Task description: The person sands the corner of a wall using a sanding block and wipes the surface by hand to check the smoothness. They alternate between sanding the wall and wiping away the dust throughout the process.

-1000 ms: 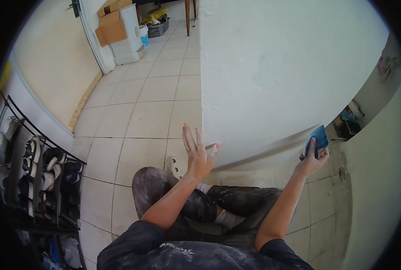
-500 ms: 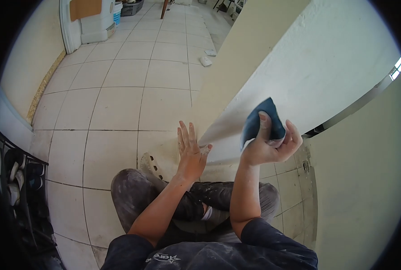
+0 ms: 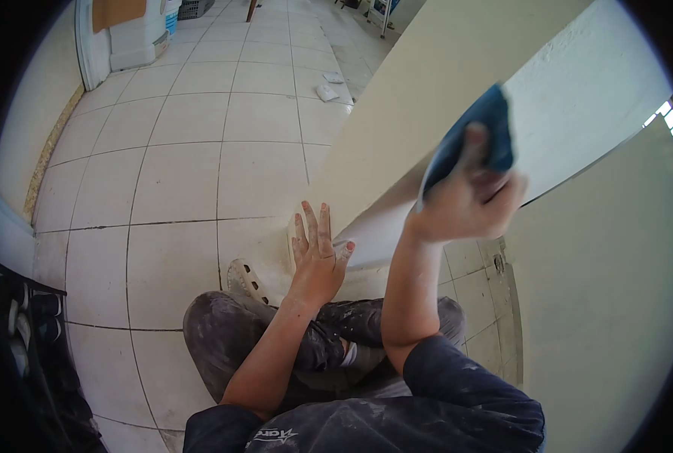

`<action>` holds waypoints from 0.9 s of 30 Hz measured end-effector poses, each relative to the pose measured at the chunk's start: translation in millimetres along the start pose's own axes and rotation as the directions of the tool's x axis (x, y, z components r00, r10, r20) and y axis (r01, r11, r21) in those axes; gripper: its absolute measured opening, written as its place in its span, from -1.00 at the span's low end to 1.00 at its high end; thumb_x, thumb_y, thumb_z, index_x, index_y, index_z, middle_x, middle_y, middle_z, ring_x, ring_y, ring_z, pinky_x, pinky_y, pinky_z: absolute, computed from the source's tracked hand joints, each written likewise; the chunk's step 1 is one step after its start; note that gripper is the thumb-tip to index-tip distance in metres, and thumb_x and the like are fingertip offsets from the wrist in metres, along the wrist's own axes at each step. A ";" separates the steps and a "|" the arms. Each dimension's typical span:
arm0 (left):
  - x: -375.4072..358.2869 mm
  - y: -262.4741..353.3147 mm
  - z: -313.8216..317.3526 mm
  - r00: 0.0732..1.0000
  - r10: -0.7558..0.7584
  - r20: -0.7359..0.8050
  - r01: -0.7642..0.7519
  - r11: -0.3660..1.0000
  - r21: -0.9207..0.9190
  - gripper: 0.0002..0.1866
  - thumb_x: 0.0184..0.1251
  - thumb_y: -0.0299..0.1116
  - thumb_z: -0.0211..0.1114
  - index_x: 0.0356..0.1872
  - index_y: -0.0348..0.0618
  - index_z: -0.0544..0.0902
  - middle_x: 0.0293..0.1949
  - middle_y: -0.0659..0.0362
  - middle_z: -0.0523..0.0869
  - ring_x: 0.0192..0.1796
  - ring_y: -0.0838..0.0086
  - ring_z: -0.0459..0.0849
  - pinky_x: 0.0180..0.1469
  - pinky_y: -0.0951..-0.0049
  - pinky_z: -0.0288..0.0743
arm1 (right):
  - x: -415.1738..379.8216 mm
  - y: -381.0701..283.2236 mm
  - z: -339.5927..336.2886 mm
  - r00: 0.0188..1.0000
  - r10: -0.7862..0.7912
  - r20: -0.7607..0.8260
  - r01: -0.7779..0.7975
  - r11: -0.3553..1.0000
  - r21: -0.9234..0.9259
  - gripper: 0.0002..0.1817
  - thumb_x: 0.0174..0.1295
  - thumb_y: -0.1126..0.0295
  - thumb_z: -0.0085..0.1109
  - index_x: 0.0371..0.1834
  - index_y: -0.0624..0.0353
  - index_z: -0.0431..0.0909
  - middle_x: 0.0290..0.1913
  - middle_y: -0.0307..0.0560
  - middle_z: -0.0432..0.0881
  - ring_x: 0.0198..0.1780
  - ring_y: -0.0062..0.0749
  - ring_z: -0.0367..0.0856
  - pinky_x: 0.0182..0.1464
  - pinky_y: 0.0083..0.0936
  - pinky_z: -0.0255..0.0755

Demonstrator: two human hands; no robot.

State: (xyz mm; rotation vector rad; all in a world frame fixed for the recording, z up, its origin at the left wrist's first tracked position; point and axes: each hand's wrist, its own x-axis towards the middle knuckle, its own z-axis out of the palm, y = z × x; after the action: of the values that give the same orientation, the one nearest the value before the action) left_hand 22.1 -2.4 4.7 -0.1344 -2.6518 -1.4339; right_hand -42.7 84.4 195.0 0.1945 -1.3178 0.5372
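Note:
A folded sheet of dark blue sandpaper (image 3: 495, 121) is gripped in my right hand (image 3: 468, 198), thumb laid over it. That hand is raised in front of the white wall face (image 3: 578, 98) and slightly smeared by motion. My left hand (image 3: 320, 260) rests near the lower corner of the wall, fingers spread and coated in white dust, holding nothing. Beneath my arms are my crossed legs in dusty dark trousers (image 3: 227, 328). A pale clog with holes (image 3: 244, 279) shows beside my left hand.
White floor tiles (image 3: 174, 181) stretch away on the left. A shoe rack (image 3: 42, 340) stands at the lower left, and a white container (image 3: 136, 38) at the upper left. Small white pieces (image 3: 326, 92) lie on the floor. A pale panel (image 3: 600, 302) stands close on my right.
My right hand has moved up and to the right along the wall with the sandpaper. My left hand stays by the wall's lower corner. The view has shifted slightly.

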 end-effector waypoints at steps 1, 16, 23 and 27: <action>-1.0 1.0 0.2 1.000 0.000 -0.007 0.000 1.000 -0.003 -0.13 0.54 -0.05 0.07 0.60 -0.06 -0.29 0.59 -0.21 -0.37 0.60 -0.26 -0.35 0.56 -0.15 -0.26 | 15.6 -2.3 13.3 0.993 0.100 -0.067 -0.093 0.991 0.097 -0.70 0.01 0.39 0.61 -0.45 0.20 0.58 -0.53 -0.36 0.29 -0.47 -0.56 0.25 -0.42 -0.58 0.11; -0.5 -4.9 9.6 0.995 0.039 -0.094 -0.048 0.994 -0.093 -0.18 0.55 -0.11 0.06 0.61 -0.02 -0.23 0.60 -0.21 -0.35 0.59 -0.29 -0.33 0.51 -0.27 -0.18 | 45.5 -34.1 13.9 0.912 0.400 0.094 -0.408 0.856 0.318 -0.62 0.17 0.26 0.52 -0.25 0.36 0.58 -0.35 -0.13 0.68 -0.36 -0.56 0.59 -0.23 -0.63 0.50; 1.6 -1.5 8.8 0.999 0.007 -0.054 -0.012 0.995 -0.098 -0.19 0.57 -0.17 0.02 0.60 -0.06 -0.27 0.59 -0.24 -0.35 0.59 -0.28 -0.37 0.56 -0.13 -0.28 | -36.0 -12.5 -5.7 0.921 0.375 0.103 -0.386 0.852 0.352 -0.65 0.22 0.31 0.46 -0.18 0.32 0.50 -0.16 -0.04 0.68 -0.18 -0.48 0.67 -0.07 -0.54 0.59; -2.2 -1.6 9.2 0.997 0.016 -0.072 -0.026 0.989 -0.142 -0.19 0.57 -0.18 0.03 0.60 -0.10 -0.26 0.58 -0.25 -0.34 0.59 -0.28 -0.36 0.56 -0.12 -0.29 | 46.2 -36.9 17.5 0.870 0.478 0.121 -0.467 0.720 0.514 -0.54 0.22 0.29 0.49 -0.50 0.12 0.27 -0.43 -0.28 0.55 -0.39 -0.69 0.51 -0.32 -0.72 0.43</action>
State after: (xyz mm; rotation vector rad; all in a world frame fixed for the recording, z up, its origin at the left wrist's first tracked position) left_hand 23.5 4.4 -2.0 -0.1220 -2.4838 -1.5914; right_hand -33.2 57.2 249.5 0.3052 -1.1677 1.3503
